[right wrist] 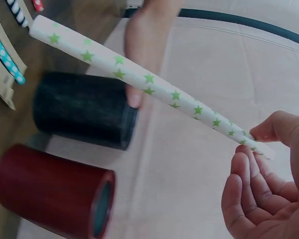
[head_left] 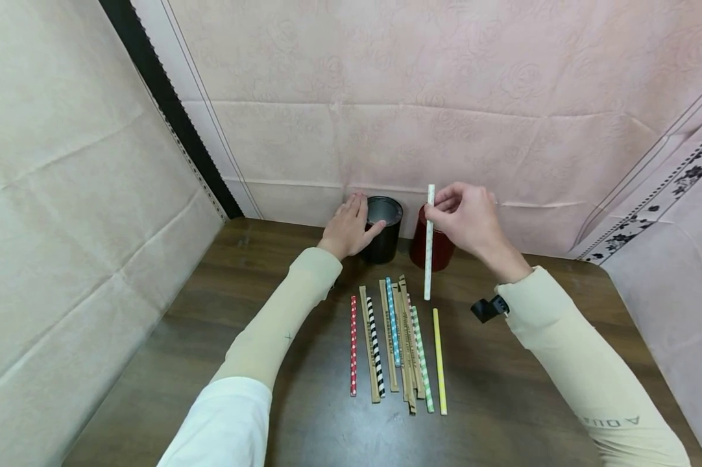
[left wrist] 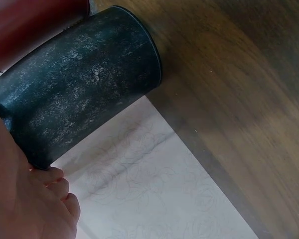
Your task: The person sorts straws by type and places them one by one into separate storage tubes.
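Note:
My right hand pinches a white paper straw with green stars near its upper end, between thumb and fingertips. The straw hangs nearly upright in front of the dark red cup in the head view. My left hand rests against the black cup, its fingers extended along the left side and its thumb across the front near the rim. In the left wrist view, fingertips show at the mouth end of the black cup. Both cups stand upright side by side.
Several paper straws lie in a loose row on the wooden table, among them a red dotted straw, a yellow straw and paper-wrapped ones. Patterned cloth rises directly behind the cups, with more cloth at both sides.

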Action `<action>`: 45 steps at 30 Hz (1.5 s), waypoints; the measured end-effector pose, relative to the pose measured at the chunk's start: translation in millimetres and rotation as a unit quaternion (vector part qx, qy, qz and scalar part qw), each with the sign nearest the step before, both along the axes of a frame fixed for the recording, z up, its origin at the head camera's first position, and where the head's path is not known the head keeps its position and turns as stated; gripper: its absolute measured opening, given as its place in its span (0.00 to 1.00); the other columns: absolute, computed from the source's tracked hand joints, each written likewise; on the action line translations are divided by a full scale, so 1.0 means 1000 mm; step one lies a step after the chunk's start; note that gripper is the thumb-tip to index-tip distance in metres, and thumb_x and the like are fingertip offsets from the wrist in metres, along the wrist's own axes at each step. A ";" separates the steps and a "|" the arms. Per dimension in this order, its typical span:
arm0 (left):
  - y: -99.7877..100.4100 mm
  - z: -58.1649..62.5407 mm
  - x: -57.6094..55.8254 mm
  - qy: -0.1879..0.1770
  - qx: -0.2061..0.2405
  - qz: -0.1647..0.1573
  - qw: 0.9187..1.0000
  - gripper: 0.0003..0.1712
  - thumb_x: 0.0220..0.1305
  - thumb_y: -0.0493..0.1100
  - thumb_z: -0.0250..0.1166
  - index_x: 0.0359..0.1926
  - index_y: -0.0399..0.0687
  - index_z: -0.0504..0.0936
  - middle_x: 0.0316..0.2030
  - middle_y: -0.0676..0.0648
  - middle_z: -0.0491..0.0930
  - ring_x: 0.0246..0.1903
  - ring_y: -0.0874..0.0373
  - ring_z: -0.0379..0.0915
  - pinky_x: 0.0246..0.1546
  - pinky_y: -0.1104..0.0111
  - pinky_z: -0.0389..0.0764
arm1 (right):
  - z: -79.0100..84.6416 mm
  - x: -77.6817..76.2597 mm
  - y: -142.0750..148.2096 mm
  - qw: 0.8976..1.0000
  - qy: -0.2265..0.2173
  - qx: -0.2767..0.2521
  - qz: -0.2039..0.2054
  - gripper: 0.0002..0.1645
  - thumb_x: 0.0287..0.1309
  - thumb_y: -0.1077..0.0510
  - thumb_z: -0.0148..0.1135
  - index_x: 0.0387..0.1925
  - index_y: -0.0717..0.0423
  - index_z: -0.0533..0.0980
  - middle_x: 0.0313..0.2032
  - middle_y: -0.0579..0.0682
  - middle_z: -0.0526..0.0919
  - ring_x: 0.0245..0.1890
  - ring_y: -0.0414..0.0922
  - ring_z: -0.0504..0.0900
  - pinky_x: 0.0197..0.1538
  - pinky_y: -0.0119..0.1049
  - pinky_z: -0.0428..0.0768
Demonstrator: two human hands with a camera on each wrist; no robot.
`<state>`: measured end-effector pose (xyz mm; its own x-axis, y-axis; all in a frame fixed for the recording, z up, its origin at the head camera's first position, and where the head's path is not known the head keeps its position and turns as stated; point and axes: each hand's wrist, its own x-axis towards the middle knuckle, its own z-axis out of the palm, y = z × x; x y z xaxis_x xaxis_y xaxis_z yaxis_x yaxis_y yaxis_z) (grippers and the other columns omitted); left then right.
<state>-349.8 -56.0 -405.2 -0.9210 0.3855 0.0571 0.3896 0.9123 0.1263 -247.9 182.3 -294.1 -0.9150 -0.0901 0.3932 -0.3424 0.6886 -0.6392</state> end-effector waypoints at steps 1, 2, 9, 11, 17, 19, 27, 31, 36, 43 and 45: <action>0.000 0.000 0.000 -0.001 0.000 0.000 1.000 0.53 0.81 0.73 0.33 0.85 0.37 0.40 0.86 0.39 0.40 0.86 0.47 0.34 0.86 0.56 0.45 | 0.005 0.000 0.000 1.000 0.011 -0.004 -0.003 0.09 0.61 0.59 0.69 0.38 0.63 0.85 0.35 0.61 0.91 0.28 0.41 0.86 0.30 0.19 0.77; 0.000 0.001 0.000 -0.001 0.001 0.000 1.000 0.53 0.81 0.73 0.33 0.85 0.37 0.40 0.86 0.39 0.40 0.86 0.47 0.35 0.86 0.56 0.45 | 0.009 -0.001 0.000 1.000 0.021 -0.009 -0.004 0.09 0.61 0.59 0.68 0.38 0.63 0.85 0.35 0.61 0.91 0.27 0.38 0.84 0.30 0.19 0.77; 0.001 0.003 0.000 -0.002 -0.003 -0.004 1.000 0.53 0.81 0.73 0.33 0.85 0.37 0.40 0.86 0.39 0.40 0.86 0.47 0.34 0.86 0.58 0.44 | 0.035 -0.002 0.000 0.994 0.094 -0.056 -0.011 0.12 0.64 0.58 0.68 0.40 0.65 0.85 0.36 0.63 0.90 0.27 0.27 0.79 0.35 0.16 0.78; 0.001 0.002 -0.001 -0.003 -0.006 -0.004 1.000 0.53 0.80 0.74 0.32 0.85 0.38 0.39 0.86 0.39 0.39 0.86 0.47 0.33 0.87 0.58 0.43 | 0.040 -0.004 0.000 0.990 0.115 -0.077 -0.014 0.11 0.63 0.58 0.68 0.40 0.65 0.85 0.35 0.60 0.90 0.27 0.26 0.80 0.36 0.16 0.79; 0.002 0.002 -0.003 -0.003 -0.006 -0.005 1.000 0.53 0.80 0.74 0.32 0.85 0.37 0.40 0.86 0.39 0.40 0.86 0.47 0.34 0.86 0.58 0.43 | 0.053 -0.007 -0.001 0.973 0.178 -0.145 -0.019 0.09 0.59 0.60 0.72 0.38 0.62 0.85 0.29 0.37 0.86 0.28 0.29 0.83 0.38 0.19 0.82; 0.002 0.002 -0.003 0.000 -0.007 -0.005 1.000 0.53 0.80 0.74 0.32 0.85 0.37 0.40 0.86 0.39 0.41 0.86 0.47 0.34 0.86 0.58 0.44 | 0.055 -0.008 -0.003 0.968 0.192 -0.161 -0.020 0.08 0.58 0.61 0.72 0.38 0.61 0.84 0.30 0.38 0.86 0.29 0.30 0.84 0.40 0.19 0.83; 0.002 0.002 -0.001 0.006 -0.009 -0.006 1.000 0.53 0.81 0.73 0.33 0.85 0.36 0.42 0.86 0.38 0.42 0.86 0.46 0.36 0.86 0.57 0.46 | 0.054 -0.012 -0.013 0.959 0.225 -0.173 -0.013 0.07 0.59 0.66 0.69 0.39 0.66 0.83 0.35 0.57 0.90 0.32 0.29 0.85 0.45 0.23 0.86; 0.001 0.003 0.000 0.004 -0.010 -0.005 1.000 0.52 0.81 0.73 0.33 0.85 0.36 0.41 0.86 0.38 0.42 0.86 0.46 0.36 0.86 0.56 0.46 | 0.046 -0.015 -0.018 0.960 0.229 -0.162 0.002 0.09 0.60 0.65 0.69 0.40 0.68 0.83 0.36 0.60 0.91 0.33 0.27 0.84 0.48 0.24 0.86; 0.000 0.004 0.002 0.002 -0.010 -0.003 1.000 0.52 0.81 0.72 0.33 0.85 0.36 0.41 0.86 0.38 0.42 0.86 0.46 0.37 0.86 0.56 0.46 | 0.033 -0.018 -0.025 0.964 0.220 -0.146 0.017 0.09 0.61 0.64 0.69 0.40 0.66 0.82 0.36 0.57 0.92 0.35 0.31 0.86 0.49 0.25 0.87; 0.000 0.003 0.000 0.001 -0.009 0.000 1.000 0.53 0.80 0.74 0.33 0.85 0.37 0.41 0.86 0.39 0.42 0.86 0.47 0.36 0.86 0.56 0.46 | 0.009 -0.026 -0.034 0.969 0.208 -0.131 0.023 0.08 0.63 0.64 0.68 0.41 0.66 0.82 0.37 0.58 0.92 0.39 0.50 0.92 0.51 0.39 0.90; 0.000 0.002 -0.001 0.000 -0.007 -0.001 1.000 0.53 0.80 0.74 0.33 0.85 0.37 0.41 0.86 0.39 0.42 0.86 0.47 0.36 0.86 0.56 0.46 | 0.002 -0.029 -0.036 0.970 0.205 -0.132 0.024 0.08 0.63 0.65 0.67 0.42 0.67 0.82 0.37 0.58 0.92 0.39 0.52 0.92 0.51 0.44 0.90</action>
<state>-351.1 -55.7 -403.3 -0.9204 0.3875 0.0521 0.3910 0.9135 0.1129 -277.0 146.2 -292.2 -0.6746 0.0246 0.7378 -0.6324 0.4962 -0.5948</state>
